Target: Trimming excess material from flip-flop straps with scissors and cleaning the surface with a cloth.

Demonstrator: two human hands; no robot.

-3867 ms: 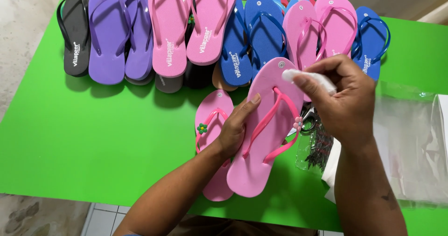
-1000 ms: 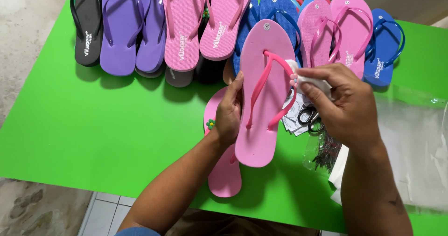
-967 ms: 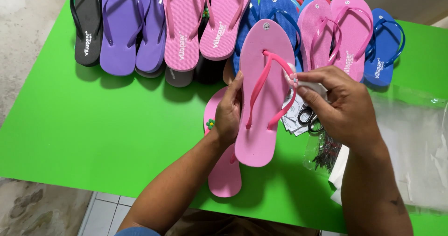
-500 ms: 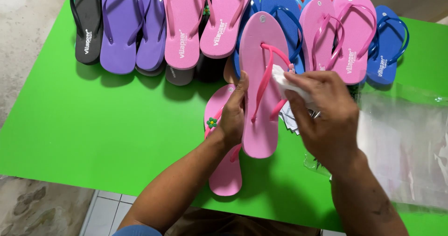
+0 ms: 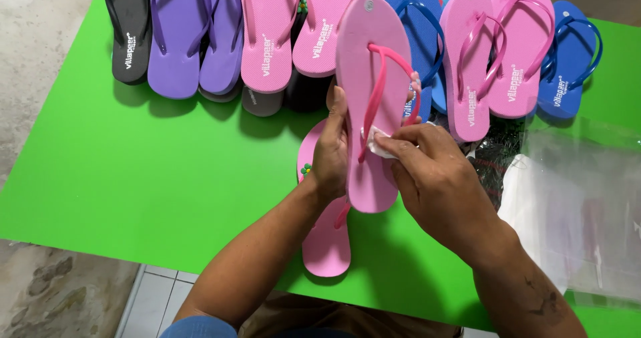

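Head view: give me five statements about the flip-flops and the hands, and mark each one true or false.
1. The left hand grips the raised pink flip-flop by its edge. True.
2. The right hand presses a small white piece against that flip-flop. True.
3. The table is red. False: it is bright green.
4. A second pink flip-flop lies on the table under the raised one. True.
5. The black flip-flop sits at the far right of the row. False: it is at the far left.
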